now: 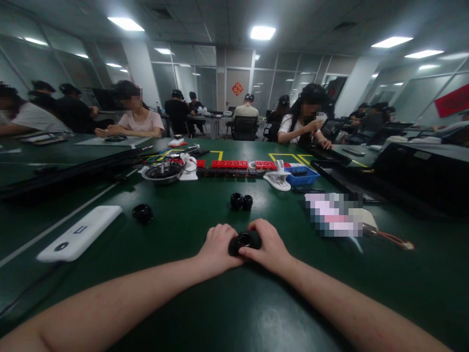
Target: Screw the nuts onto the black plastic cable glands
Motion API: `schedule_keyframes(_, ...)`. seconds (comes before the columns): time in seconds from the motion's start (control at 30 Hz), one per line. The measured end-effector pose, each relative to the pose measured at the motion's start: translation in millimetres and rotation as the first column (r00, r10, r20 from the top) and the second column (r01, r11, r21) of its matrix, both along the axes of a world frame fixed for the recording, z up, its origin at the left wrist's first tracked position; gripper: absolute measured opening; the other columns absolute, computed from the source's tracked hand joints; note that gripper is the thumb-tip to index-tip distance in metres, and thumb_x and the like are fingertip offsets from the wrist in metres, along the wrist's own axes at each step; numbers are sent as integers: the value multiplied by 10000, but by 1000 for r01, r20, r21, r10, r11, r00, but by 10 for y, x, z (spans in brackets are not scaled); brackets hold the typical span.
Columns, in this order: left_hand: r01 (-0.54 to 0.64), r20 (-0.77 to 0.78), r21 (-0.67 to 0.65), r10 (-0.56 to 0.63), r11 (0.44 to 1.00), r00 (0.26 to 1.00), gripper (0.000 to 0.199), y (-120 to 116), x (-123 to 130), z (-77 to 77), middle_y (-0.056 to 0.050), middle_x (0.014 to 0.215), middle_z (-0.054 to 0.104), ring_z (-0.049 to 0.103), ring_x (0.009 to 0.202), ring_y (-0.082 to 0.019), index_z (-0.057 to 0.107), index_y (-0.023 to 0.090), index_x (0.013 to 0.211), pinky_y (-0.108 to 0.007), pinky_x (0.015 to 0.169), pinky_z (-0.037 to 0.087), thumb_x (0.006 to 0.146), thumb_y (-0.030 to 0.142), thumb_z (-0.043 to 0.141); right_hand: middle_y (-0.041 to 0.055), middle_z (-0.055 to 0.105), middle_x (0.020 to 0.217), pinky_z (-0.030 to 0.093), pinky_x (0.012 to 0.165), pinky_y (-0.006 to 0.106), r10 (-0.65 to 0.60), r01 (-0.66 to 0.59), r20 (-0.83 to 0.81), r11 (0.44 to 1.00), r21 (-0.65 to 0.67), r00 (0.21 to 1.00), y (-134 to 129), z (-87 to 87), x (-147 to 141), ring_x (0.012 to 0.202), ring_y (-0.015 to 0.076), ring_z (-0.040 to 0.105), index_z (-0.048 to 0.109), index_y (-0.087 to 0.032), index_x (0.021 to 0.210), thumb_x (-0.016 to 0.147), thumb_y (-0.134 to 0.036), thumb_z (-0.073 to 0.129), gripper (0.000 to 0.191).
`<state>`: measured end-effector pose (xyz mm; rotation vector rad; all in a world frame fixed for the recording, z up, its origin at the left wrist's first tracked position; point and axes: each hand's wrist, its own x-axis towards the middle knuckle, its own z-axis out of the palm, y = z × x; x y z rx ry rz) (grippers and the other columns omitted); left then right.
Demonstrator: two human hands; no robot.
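Both my hands are closed around a black, rounded piece with a round, lens-like opening on top, low over the green table. My left hand wraps its left side, fingers curled and mostly hidden from view. On the other side, my right hand grips it with the thumb across the front and the fingers behind. Just beyond my hands stand two small black lens-like cylinders, a left one and a right one, side by side. A similar black cylinder stands farther left.
To the left lies a white, cabled device. Across the middle are a metal bowl, red power strips, a white clip stand and a blue tray. A pixelated packet lies right. Other people sit beyond.
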<state>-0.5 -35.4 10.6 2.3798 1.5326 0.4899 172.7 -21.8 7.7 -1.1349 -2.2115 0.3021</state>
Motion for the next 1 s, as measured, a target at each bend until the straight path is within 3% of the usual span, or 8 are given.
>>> schedule_keyframes(0.07,-18,-11,3,18,1000,1000,320,9,-2,-14,-34,870,515,466,848,-228,504,180,801,-338,728,365,632,425,621,56,547,826,428,719,381,79,-79,-2,997,-11,997,9,-1,7,785,224,507,502,-168,850,674,-392,646,319)
schedule_keyframes(0.2,-6,2,8,6,1000,1000,321,35,-14,-45,-20,818,544,505,794,-218,495,186,796,-316,678,377,663,461,596,81,538,1046,392,856,378,245,-255,-126,965,-69,961,31,-43,38,975,212,495,446,-185,1099,796,-271,508,322)
schedule_keyframes(0.3,36,-30,16,-36,999,999,344,51,-28,-40,-21,800,567,529,768,-219,505,190,802,-306,653,380,681,506,571,91,527,1059,418,833,365,156,-185,-201,974,-134,967,57,-95,32,964,212,511,388,-167,1145,738,-291,579,466)
schedule_keyframes(0.4,91,-72,34,-88,995,993,333,62,-47,-15,-20,777,582,541,735,-217,516,194,796,-298,628,375,705,514,543,59,562,874,455,711,354,67,-93,-177,985,-144,982,68,-116,4,799,212,545,489,-161,952,648,-324,666,388)
schedule_keyframes(0.53,108,-69,46,-104,993,992,326,79,-71,-6,-6,758,582,543,710,-201,518,199,791,-278,604,373,698,509,556,68,573,929,427,780,369,91,-109,-171,989,-98,981,60,-84,10,861,213,536,508,-170,971,711,-275,594,293)
schedule_keyframes(0.73,98,-56,34,-96,995,994,351,102,-81,-35,-6,725,567,537,685,-191,518,193,772,-269,589,361,693,534,544,83,571,1018,404,840,392,158,-171,-122,980,-104,980,57,-53,65,948,236,525,490,-182,1067,690,-317,626,423)
schedule_keyframes(0.87,126,-44,34,-125,991,991,341,111,-88,-36,4,709,566,532,674,-185,509,195,734,-264,583,352,702,534,538,91,547,992,424,809,386,65,-81,-172,993,-88,983,50,-68,20,908,230,529,424,-158,1096,635,-352,675,559)
schedule_keyframes(1.0,131,-41,22,-130,991,991,314,125,-88,-29,8,698,561,535,678,-184,502,192,707,-257,578,350,688,500,561,57,557,859,446,724,380,13,-19,-104,998,-56,994,50,-72,-43,798,221,534,495,-170,921,620,-340,684,394)
